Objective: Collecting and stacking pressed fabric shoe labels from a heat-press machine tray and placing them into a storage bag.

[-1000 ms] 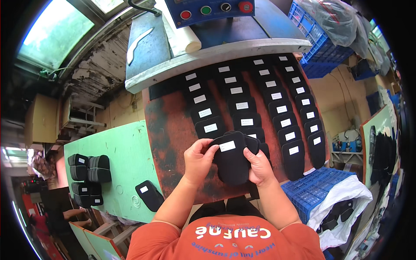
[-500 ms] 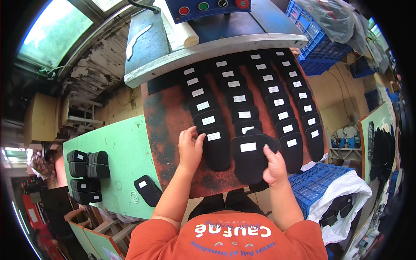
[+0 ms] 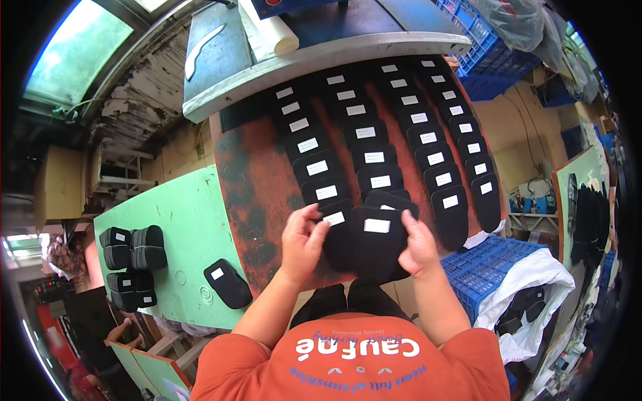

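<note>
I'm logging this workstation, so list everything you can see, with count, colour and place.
Flat black insole-shaped pieces with white labels: about thirty, black, in four overlapping rows on the board.
Rust-red work board: one, red-brown with dark patches, centre.
Small stack of black pieces: one stack, black, near edge of the board, between both hands.
Green side table: one, pale green, left of the board.
Bundles of black pieces: about four, black, left end of the green table.
Single black labelled piece: one, black, green table's near corner.
Blue plastic crates: at least two, blue, right side.
White plastic bag: one, white, lower right.
Left hand: touching the stack's left edge.
Right hand: holding the stack's right edge.
</note>
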`<state>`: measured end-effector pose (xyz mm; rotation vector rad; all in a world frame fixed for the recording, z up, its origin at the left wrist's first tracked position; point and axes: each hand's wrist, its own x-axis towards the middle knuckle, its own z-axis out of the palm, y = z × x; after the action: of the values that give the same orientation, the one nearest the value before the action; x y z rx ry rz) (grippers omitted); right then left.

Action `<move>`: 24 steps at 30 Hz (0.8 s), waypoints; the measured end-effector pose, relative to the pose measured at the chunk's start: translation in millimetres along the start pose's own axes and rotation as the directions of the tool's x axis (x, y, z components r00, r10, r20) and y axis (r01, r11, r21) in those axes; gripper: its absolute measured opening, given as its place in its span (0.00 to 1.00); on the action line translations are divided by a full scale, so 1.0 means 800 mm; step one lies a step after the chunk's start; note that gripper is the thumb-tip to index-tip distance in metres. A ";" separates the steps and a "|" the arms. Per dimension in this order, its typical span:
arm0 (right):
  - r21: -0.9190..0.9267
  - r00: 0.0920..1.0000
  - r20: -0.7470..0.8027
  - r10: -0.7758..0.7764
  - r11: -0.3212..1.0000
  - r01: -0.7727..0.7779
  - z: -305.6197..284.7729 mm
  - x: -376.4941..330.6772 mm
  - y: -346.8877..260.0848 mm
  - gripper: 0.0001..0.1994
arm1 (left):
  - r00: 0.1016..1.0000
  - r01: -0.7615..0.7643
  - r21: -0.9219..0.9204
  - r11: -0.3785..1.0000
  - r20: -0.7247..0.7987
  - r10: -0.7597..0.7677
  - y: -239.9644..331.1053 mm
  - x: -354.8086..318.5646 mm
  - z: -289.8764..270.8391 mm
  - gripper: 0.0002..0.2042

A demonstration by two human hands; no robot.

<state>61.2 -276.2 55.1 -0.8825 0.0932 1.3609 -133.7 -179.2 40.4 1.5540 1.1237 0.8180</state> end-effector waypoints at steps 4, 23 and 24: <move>-0.060 0.997 0.015 0.071 0.996 -0.070 0.008 -0.003 0.008 0.15 | 0.948 0.312 -0.337 0.888 0.171 -0.268 0.015 -0.034 0.000 0.10; -0.360 0.970 0.244 0.005 0.929 0.086 0.111 0.022 0.036 0.15 | 0.979 0.031 -0.181 0.983 -0.191 -0.066 -0.030 0.205 -0.146 0.08; -0.377 0.961 0.272 0.043 0.924 0.066 0.114 0.022 0.040 0.15 | 0.969 0.167 0.037 0.985 -0.192 -0.157 -0.046 0.237 -0.167 0.08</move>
<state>-0.7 -209.6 92.1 -1.0030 -0.4082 1.5049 -200.0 45.6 34.0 1.4272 1.4011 0.8435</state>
